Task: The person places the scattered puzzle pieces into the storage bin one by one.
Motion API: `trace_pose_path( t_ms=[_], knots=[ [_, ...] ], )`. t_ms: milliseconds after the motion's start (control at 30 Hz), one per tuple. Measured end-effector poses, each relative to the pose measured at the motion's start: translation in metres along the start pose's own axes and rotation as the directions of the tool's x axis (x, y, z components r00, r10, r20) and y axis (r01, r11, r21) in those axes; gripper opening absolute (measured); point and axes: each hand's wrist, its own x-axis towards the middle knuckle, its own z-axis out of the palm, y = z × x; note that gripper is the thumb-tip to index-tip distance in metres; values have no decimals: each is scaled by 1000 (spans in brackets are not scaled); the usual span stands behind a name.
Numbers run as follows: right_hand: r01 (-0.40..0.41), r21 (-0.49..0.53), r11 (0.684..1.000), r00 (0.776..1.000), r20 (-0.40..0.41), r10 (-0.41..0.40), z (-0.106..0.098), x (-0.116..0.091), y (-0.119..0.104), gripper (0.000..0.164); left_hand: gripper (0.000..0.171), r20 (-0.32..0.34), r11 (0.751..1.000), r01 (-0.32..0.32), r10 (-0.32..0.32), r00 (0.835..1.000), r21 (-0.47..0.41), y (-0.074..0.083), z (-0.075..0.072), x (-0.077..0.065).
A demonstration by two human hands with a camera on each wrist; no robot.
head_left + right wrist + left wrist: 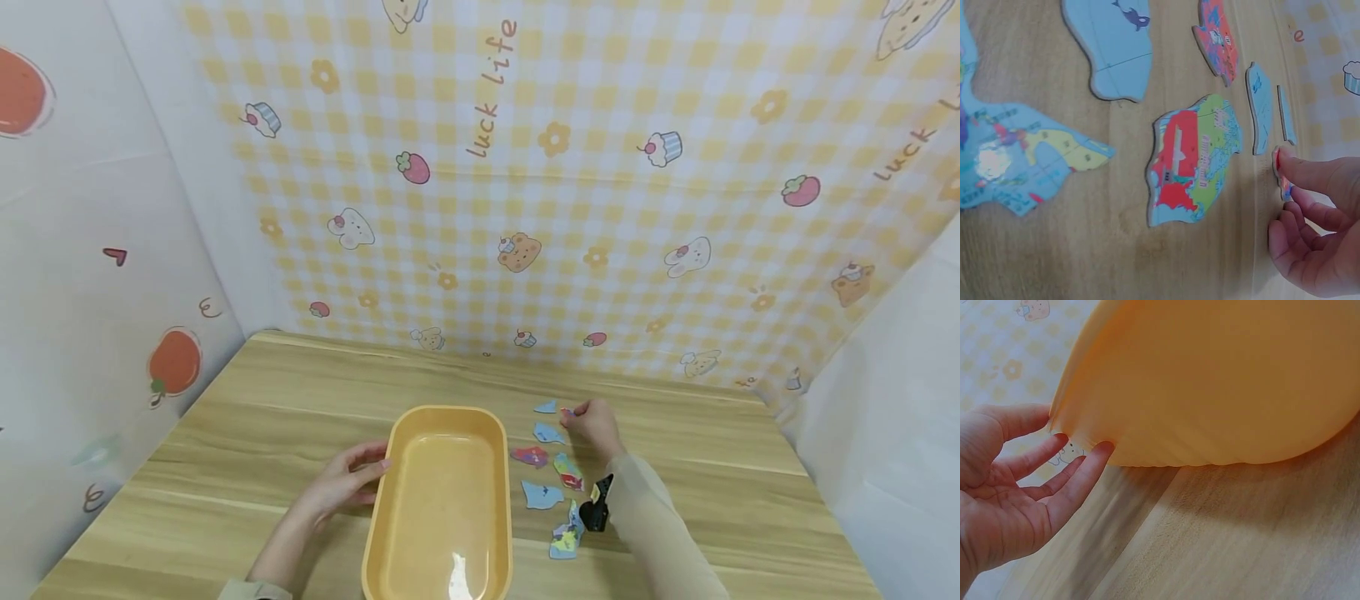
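Observation:
A deep yellow plastic tray (447,500) with rounded corners stands on the wooden table. My left hand (347,482) is at its left side, the thumb on the rim and the fingertips against the outer wall (1210,381). Over at the far right group of pieces, my right hand (596,425) pinches a small red and blue map puzzle piece (1282,177) between thumb and fingers, low over the tabletop. Beside it lie a thin blue piece (546,407) and a blue piece (548,433). Part of the held piece is hidden by the thumb.
More map puzzle pieces lie right of the tray: a red-purple one (531,456), a green and red one (568,472), a large blue one (542,495) and a blue-yellow one (565,540). Checked cloth (480,200) hangs behind the table (300,375).

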Motion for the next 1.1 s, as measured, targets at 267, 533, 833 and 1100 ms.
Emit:
trace_pose_path(
  t_ms=[267,533,833,1100],
  knots=[
    [-42,14,999,997,60,41,1,4,-3,13,63,-1,1000,11,-11,1000,-2,-1,0,0],
    [-24,29,999,999,35,23,3,6,-2,11,62,-2,1000,8,-8,1000,-7,0,0,2],
    [-19,219,976,1000,-4,20,3,5,-11,18,62,-6,1000,1,-1,1000,0,0,1,2],
    [-68,239,969,998,29,63,-11,0,-18,22,62,20,1000,-26,26,999,-3,1,0,2]
  ],
)
